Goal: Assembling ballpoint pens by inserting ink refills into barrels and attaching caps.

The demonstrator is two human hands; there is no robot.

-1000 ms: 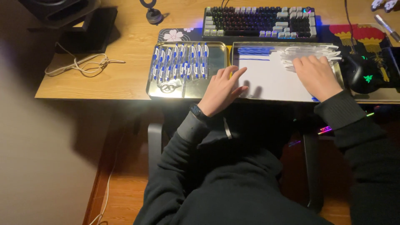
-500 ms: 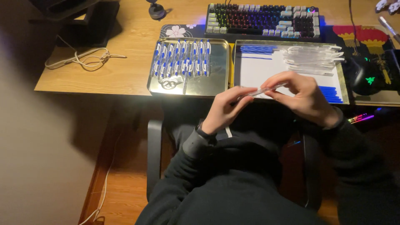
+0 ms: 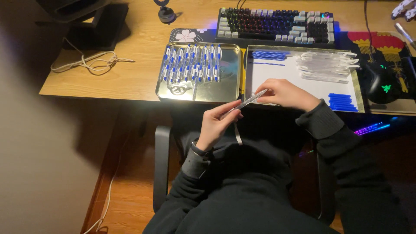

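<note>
Just off the front edge of the desk (image 3: 108, 82), over the person's lap, the left hand (image 3: 216, 123) is raised with its wrist bent upward, the fingers (image 3: 225, 113) pinched narrowly around the lower end of a clear pen barrel (image 3: 246, 102). The barrel slants up and to the right, its upper end meeting the right hand (image 3: 284, 93), which lies palm down at the near rim of the right tray (image 3: 359, 93); its fingers are curled in and closed on the barrel's tip.

Two metal trays sit side by side on the desk. The left tray (image 3: 229, 73) carries a row of assembled blue-and-white pens (image 3: 190, 65), roughly a dozen, too crowded to count exactly, plus one small loose clear piece near its front. The right tray, lined with white, holds three groups: a loose heap of clear barrels (image 3: 327, 65) at the back right, a bunch of blue refills (image 3: 268, 55) at the back left, and a bunch of blue parts (image 3: 342, 102) at the front right; none can be counted singly. Behind the trays are one keyboard (image 3: 275, 26) with lit keys, one black mouse (image 3: 381, 82) to the right and one coiled white cord (image 3: 89, 60) to the left.
</note>
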